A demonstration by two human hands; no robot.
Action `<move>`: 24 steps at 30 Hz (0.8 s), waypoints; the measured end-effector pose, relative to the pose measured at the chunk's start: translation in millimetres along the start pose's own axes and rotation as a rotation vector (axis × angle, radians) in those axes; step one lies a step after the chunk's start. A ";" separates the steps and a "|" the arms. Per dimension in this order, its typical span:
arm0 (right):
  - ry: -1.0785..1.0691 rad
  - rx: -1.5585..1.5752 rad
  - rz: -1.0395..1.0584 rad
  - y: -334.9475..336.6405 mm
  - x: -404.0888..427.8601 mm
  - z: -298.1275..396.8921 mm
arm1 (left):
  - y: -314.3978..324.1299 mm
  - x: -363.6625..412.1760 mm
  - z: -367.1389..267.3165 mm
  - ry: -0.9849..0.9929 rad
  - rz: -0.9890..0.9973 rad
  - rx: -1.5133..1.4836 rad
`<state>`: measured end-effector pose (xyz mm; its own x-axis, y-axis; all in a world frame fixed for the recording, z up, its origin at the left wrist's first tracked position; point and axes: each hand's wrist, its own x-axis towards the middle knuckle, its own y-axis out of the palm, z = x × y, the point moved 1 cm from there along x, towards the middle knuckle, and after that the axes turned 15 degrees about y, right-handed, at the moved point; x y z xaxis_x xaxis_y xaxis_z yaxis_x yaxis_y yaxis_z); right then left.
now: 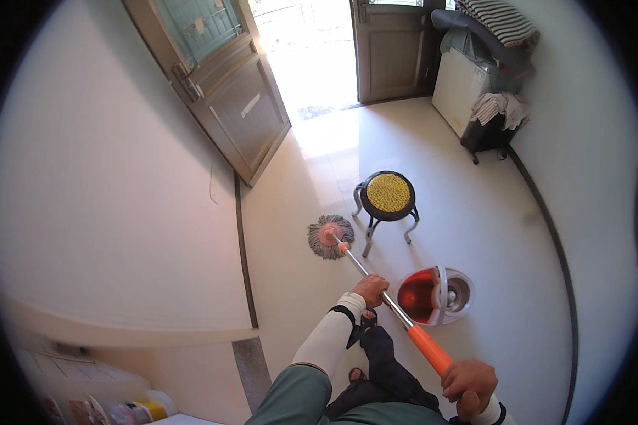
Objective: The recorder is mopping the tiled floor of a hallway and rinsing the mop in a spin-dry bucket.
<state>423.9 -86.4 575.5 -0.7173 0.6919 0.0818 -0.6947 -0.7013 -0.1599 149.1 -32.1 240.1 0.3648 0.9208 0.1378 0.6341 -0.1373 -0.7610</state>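
My left hand (371,290) grips the metal shaft of a spin mop (357,263) partway down. Closed around the upper end of its orange handle is my right hand (469,383), at the lower right. The grey string mop head (330,237), with an orange centre, lies spread flat on the floor near the left wall. Just right of the shaft stands a mop bucket (419,296) with red inside, a white carrying handle and a round metal spinner basket. A round stool (388,194) with a yellow patterned seat stands beyond the bucket, close to the mop head.
An open brown door (250,106) stands at the left of a bright doorway, with another door panel (392,64) to its right. A white chest (460,90) under folded fabrics and a black wheeled container (486,135) stand along the right wall. My sandalled feet are below the mop shaft.
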 end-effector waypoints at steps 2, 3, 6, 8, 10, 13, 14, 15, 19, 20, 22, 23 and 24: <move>-0.043 0.027 -0.002 3.6 37.5 -6.6 | -11.1 9.1 31.3 0.004 -0.020 -0.006; -0.100 0.049 0.002 6.9 57.2 -2.7 | -19.6 11.6 44.4 0.012 -0.044 -0.018; -0.083 0.026 0.014 12.0 119.4 -9.3 | -60.7 33.0 100.7 0.021 -0.047 -0.006; -0.020 -0.029 0.085 11.0 157.8 -14.4 | -84.6 42.3 127.5 0.022 -0.031 -0.002; -0.004 -0.035 0.078 12.0 196.4 -20.6 | -105.3 55.4 160.2 0.014 -0.020 0.002; -0.009 -0.038 0.102 17.5 257.9 -34.5 | -144.1 73.1 206.5 0.023 -0.008 0.001; -0.034 -0.031 0.138 19.5 279.6 -39.0 | -153.2 81.6 226.1 0.043 0.000 0.020; -0.025 -0.030 0.134 24.6 301.8 -41.4 | -163.7 83.2 247.9 0.053 0.007 0.043; -0.071 -0.027 0.114 54.0 389.6 -51.6 | -220.2 107.5 329.3 0.114 0.006 0.027; -0.076 -0.048 0.104 62.4 410.9 -55.0 | -232.5 112.8 346.8 0.119 0.007 0.026; -0.061 -0.063 0.080 82.8 457.2 -62.1 | -259.8 123.3 393.3 0.129 -0.024 0.051; -0.058 -0.080 0.070 93.2 477.6 -65.1 | -271.6 128.7 417.0 0.135 -0.051 0.071; -0.066 -0.083 0.030 101.6 491.3 -75.5 | -278.5 140.9 430.4 0.171 -0.080 0.077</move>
<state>4.9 195.3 525.1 -0.7418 0.6560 0.1395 -0.6678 -0.7033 -0.2436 -269.5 293.0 198.6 0.4304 0.8512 0.3002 0.6139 -0.0323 -0.7887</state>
